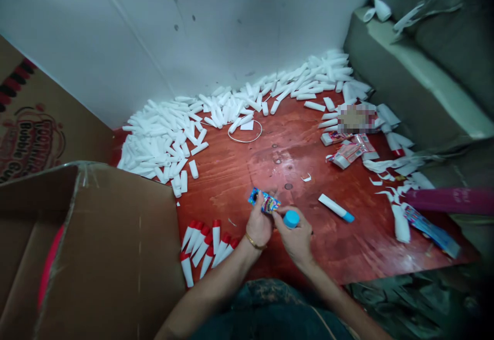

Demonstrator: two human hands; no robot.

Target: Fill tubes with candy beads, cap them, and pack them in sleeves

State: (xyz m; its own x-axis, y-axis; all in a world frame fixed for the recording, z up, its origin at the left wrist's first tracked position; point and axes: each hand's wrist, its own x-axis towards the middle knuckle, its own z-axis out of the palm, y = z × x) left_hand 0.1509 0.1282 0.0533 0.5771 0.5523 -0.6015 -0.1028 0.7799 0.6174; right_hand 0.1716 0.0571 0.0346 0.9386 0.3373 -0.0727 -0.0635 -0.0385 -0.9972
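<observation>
My left hand point(260, 222), with a bracelet at the wrist, is closed on a small blue printed packet point(270, 203). Close beside it on the right, my right hand point(295, 237) has its fingers curled around a blue cap point(291, 219); its fingertips reach the packet's right end. Whether the cap sits on a tube is hidden by the hand. Right of my hands, a white tube with a blue cap point(335, 208) lies on the red tabletop point(239, 175). Several white tubes with red caps point(203, 245) lie left of my left wrist.
Many white tubes point(154, 134) are heaped along the wall. An open cardboard box point(127, 247) stands at the left. Printed packets point(347, 154), white scraps, a long blue packet point(430, 229) and a purple cylindrical object point(451, 200) are at the right.
</observation>
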